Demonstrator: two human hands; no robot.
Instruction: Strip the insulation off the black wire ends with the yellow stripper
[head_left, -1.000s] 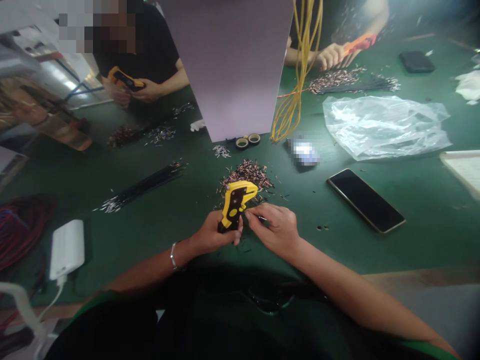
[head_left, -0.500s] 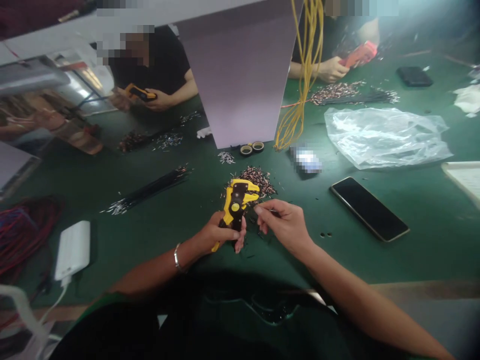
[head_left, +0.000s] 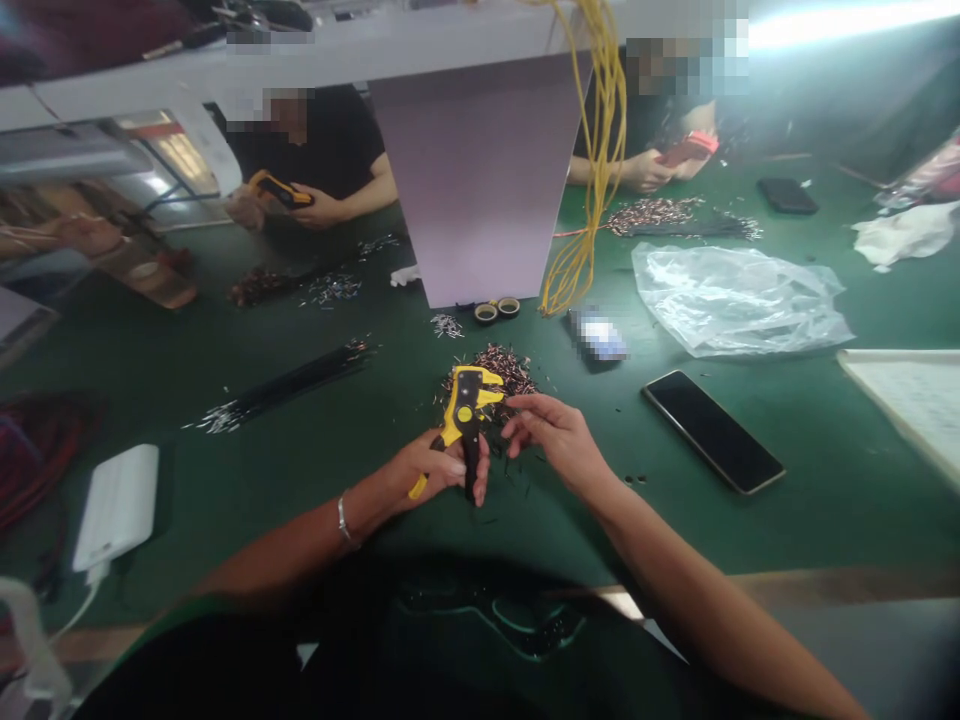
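Note:
My left hand (head_left: 431, 468) grips the handles of a yellow and black wire stripper (head_left: 464, 414), whose handles now stand apart. Its jaws point away from me towards a heap of short stripped wire pieces (head_left: 504, 365) on the green table (head_left: 315, 440). My right hand (head_left: 553, 440) hovers just right of the tool's jaws with fingers loosely curled; whether it pinches a small wire piece I cannot tell. Small black offcuts (head_left: 517, 480) lie scattered under both hands.
A black phone (head_left: 711, 431) lies to the right, a clear plastic bag (head_left: 735, 300) beyond it. A bundle of black wires (head_left: 285, 385) and a white power bank (head_left: 116, 507) lie to the left. Yellow cables (head_left: 592, 170) hang by a grey panel (head_left: 480, 170). Two other people work opposite.
The stripper's handles have spread apart in my left hand. My right hand has drawn back slightly from the jaws. The view has tilted upward.

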